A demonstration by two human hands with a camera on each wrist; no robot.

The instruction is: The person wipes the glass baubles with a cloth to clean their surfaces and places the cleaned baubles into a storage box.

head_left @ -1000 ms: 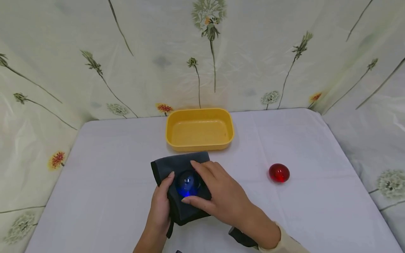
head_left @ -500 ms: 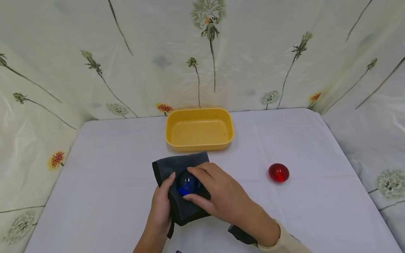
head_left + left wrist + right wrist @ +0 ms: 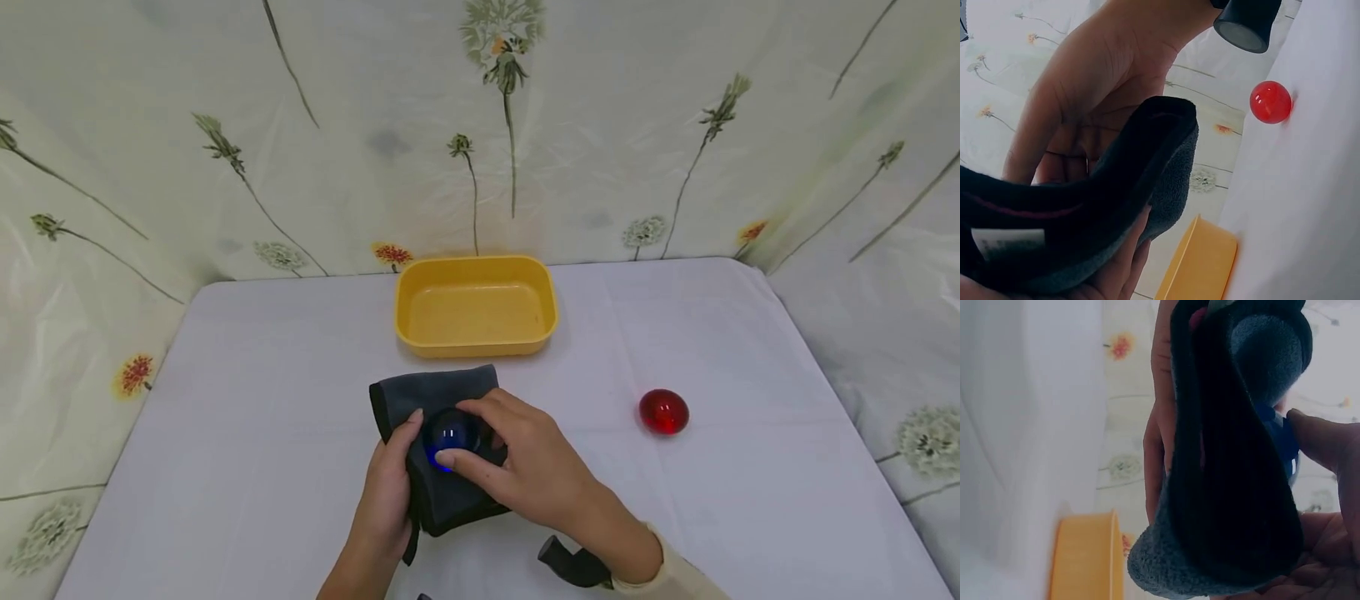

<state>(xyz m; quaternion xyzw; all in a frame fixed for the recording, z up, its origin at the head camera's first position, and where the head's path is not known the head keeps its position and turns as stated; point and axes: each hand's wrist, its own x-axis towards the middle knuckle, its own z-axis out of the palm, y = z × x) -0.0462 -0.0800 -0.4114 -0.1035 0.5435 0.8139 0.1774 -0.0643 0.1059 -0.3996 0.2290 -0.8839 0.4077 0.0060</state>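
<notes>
A clear blue ball [image 3: 452, 427] sits on a folded dark grey cloth [image 3: 453, 504] with black edging, held up over the table in the head view. My left hand [image 3: 386, 500] grips the cloth from the left, thumb on top beside the ball and fingers underneath. From the right, my right hand [image 3: 547, 471] pinches the ball between thumb and fingers. In the right wrist view the thumb touches the blue ball [image 3: 1285, 440], which shows past the cloth [image 3: 1241, 487]. The left wrist view shows a white label on the cloth [image 3: 1172, 169].
A yellow tray [image 3: 476, 351] stands at the back centre, just beyond the cloth. A clear red ball [image 3: 663, 412] rests on the white tablecloth [image 3: 247, 417] to the right. A black wrist-worn device [image 3: 573, 563] hangs below the right wrist.
Both hands, with the cloth and ball, have shifted slightly right. The right fingers have closed in on the ball, and the thumb now overlaps its front. Tray and red ball stay put.
</notes>
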